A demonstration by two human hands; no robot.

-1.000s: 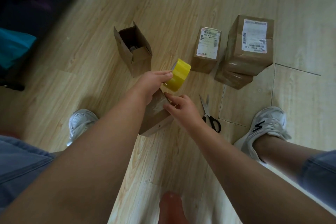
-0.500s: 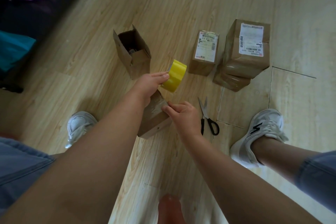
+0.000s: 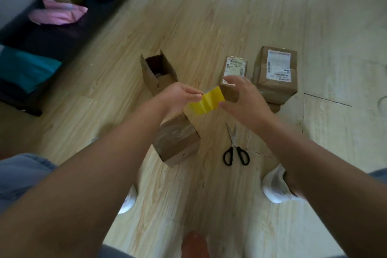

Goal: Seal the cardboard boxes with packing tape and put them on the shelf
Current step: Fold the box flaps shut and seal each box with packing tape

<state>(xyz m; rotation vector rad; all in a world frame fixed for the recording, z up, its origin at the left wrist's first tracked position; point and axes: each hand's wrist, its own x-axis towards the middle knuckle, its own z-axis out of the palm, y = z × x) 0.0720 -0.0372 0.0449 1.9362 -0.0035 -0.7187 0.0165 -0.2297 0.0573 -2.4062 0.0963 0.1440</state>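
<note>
Pinching the yellow tape roll (image 3: pixel 206 100) in its fingertips, the left hand (image 3: pixel 178 95) holds it in the air above the taped box (image 3: pixel 178 138). The right hand (image 3: pixel 243 102) curves round the roll's other end, thumb at its edge; whether it grips or only touches I cannot tell. Just right of that box lie scissors (image 3: pixel 235 148), and beyond it stands an open box (image 3: pixel 159 71)

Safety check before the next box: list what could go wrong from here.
1. The left hand only pinches the tape roll in the air, with the right hand at its other edge; it could slip and drop onto the taped box below.
2. The scissors lie on the floor close to the white shoe; a step could land on them.
3. The open box stands just beyond the hands and may get knocked over.
</note>
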